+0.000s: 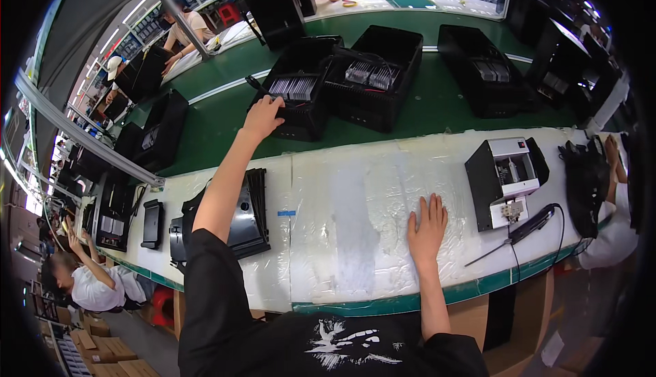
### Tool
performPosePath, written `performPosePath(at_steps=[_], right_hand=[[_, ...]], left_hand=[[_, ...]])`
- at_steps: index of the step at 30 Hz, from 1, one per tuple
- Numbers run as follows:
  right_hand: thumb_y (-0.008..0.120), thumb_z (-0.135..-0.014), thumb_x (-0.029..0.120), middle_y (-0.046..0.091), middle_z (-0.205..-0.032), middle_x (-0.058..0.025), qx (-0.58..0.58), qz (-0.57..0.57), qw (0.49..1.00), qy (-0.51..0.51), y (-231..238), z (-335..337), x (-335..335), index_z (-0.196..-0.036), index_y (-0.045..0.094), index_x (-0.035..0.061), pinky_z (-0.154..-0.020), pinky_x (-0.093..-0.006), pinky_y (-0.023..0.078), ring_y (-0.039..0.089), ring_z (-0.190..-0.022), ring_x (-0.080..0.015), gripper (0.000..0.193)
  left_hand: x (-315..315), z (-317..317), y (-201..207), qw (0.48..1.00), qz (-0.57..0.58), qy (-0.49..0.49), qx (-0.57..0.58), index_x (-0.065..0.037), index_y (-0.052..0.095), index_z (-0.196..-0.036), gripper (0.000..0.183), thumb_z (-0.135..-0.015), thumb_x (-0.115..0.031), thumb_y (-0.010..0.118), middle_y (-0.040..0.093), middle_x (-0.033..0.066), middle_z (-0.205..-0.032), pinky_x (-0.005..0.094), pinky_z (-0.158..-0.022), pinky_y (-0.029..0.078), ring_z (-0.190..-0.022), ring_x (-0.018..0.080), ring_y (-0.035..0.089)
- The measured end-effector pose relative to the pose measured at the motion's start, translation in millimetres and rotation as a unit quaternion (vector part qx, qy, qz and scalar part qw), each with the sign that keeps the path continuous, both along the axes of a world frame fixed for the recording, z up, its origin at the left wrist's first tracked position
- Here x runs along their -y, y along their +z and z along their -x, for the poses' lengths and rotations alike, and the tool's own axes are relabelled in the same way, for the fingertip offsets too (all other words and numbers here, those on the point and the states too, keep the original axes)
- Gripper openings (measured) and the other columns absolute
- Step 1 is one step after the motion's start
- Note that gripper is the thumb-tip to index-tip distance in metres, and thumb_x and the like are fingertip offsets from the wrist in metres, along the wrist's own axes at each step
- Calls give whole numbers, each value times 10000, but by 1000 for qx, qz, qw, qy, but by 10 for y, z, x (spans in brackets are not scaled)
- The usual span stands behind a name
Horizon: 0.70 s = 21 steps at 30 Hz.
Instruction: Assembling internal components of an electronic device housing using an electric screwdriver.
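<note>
My left hand [265,116] reaches far forward to an open black housing [311,121] on the green conveyor, its fingers closed over the near left edge. Finned silver metal blocks [294,89] sit inside that housing, with black cables beside them. A second open black housing [369,107] stands right beside it, on the right. My right hand [428,230] lies flat on the plastic-covered white worktop [348,206], fingers stretched out, holding nothing.
Right on the worktop stand a black-and-silver bench device [504,179] and a corded electric screwdriver [533,225]. Glossy black covers [246,220] lie under my left arm. Another housing [482,76] is on the conveyor [225,114]. People sit left, right and across.
</note>
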State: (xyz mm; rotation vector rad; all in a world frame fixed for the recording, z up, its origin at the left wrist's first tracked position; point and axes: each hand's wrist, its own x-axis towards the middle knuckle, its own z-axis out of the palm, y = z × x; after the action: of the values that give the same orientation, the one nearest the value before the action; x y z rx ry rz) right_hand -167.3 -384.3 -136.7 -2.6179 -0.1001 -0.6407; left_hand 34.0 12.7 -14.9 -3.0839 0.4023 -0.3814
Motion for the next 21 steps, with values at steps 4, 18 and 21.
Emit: performPosePath(at_steps=[4,18,21], right_hand=[[534,-831,157,450,-1284,-229,21,8,1000,-8,-30,-9,-30,-1157,527,-22,-1046,-476,244,366,-1247,-359,371],[552,-808,155,478,-1266,-214,22,-15,1000,-15,-32,-26,-38,-1139,534,-21,-1042,-467,256,387,-1237,-340,375],[559,-797,157,487,-1249,-223,29,0,999,-18,-15,-51,-37,-1124,536,-36,-1037,-465,263,401,-1222,-342,380]], left_hand=[[-25,-39,-7,1000,-2,-23,14,-98,485,-1008,362,-722,-168,696,502,121,-956,407,-805,447,-961,320,520],[155,176,533,996,-65,-36,-38,-121,568,-933,317,-683,-253,711,591,71,-932,401,-717,472,-876,286,593],[265,390,628,997,-41,-56,-42,-107,566,-928,301,-695,-248,694,593,76,-916,400,-713,467,-867,290,587]])
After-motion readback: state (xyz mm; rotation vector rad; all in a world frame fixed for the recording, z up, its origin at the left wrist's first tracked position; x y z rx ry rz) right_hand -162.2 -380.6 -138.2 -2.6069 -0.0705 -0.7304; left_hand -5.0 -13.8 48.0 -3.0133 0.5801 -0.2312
